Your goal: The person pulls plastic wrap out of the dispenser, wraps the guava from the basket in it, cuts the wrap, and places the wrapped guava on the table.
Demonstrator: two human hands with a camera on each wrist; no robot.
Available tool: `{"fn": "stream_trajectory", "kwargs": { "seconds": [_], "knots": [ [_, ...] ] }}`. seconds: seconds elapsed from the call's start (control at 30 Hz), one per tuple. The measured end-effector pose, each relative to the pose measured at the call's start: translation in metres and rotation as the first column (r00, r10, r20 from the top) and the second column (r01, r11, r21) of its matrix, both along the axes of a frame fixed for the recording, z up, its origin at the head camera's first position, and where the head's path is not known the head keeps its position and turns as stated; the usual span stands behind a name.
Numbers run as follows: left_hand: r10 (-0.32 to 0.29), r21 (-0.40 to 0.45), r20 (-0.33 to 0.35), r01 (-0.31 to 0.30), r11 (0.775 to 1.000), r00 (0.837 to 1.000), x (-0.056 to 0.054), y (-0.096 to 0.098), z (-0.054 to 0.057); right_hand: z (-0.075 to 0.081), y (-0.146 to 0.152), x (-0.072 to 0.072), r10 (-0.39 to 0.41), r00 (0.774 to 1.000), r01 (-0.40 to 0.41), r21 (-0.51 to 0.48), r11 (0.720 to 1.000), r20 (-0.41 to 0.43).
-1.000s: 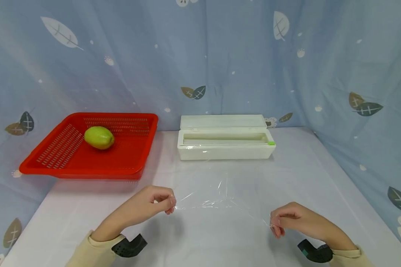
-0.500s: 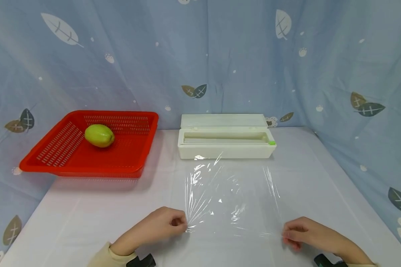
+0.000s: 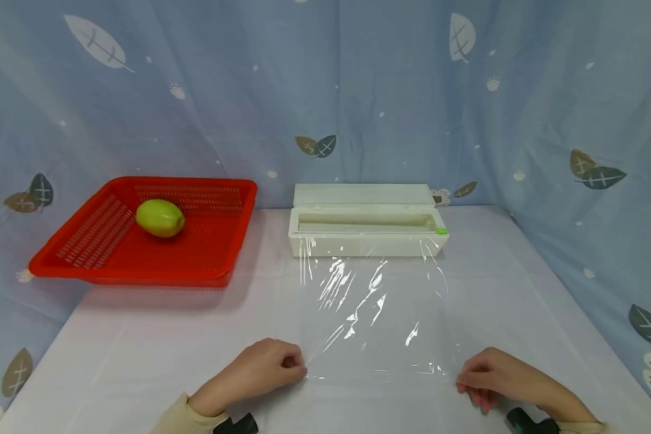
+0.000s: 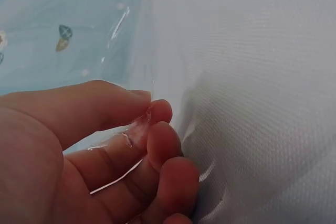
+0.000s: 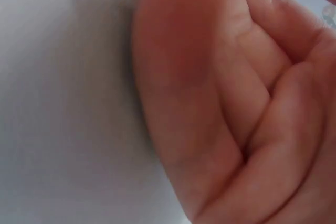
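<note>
A sheet of clear plastic wrap point(image 3: 380, 319) stretches from the front of a white cling film box point(image 3: 369, 246) toward the person, close over the white table. At its near left corner the left hand point(image 3: 268, 369) pinches the film between thumb and index finger; the left wrist view shows the film running between those fingertips point(image 4: 161, 111). The right hand point(image 3: 501, 381) pinches the near right corner, its other fingers curled below. Close up in the right wrist view, the right hand's fingers point(image 5: 178, 77) fill most of the picture and the film itself is hidden there.
A red plastic basket point(image 3: 157, 281) stands at the back left with a yellow-green fruit point(image 3: 160, 218) in it. The box's lid point(image 3: 363, 194) is raised, and a small green piece point(image 3: 442, 231) sits at its right end. A blue patterned curtain point(image 3: 390, 90) hangs behind the table point(image 3: 521, 289).
Both hands have come down and nearer the person, moving slightly right, pulling the wrap out from bunched to a wide, flatter sheet. In the last half second they have barely moved.
</note>
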State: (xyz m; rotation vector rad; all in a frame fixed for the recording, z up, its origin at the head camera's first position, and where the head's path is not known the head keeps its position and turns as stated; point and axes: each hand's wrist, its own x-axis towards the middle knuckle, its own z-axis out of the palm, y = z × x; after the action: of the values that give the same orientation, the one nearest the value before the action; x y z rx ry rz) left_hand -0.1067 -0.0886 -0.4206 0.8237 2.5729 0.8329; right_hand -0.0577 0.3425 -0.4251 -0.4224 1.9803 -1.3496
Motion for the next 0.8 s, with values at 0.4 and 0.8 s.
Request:
{"fn": "stream_trajectory", "kwargs": {
  "seconds": [0.4,0.8],
  "knots": [
    [0.07,-0.08,-0.106,-0.078,0.994,0.992,-0.005,0.002,-0.002,-0.008,-0.005,-0.003,-0.079,0.995,0.079,0.004,0.997,0.054],
    [0.077,-0.101,-0.122,-0.09,0.991,0.99,-0.007,0.0,-0.001,-0.012,-0.008,-0.004,-0.131,0.99,0.129,0.032,0.991,0.06]
  ]
}}
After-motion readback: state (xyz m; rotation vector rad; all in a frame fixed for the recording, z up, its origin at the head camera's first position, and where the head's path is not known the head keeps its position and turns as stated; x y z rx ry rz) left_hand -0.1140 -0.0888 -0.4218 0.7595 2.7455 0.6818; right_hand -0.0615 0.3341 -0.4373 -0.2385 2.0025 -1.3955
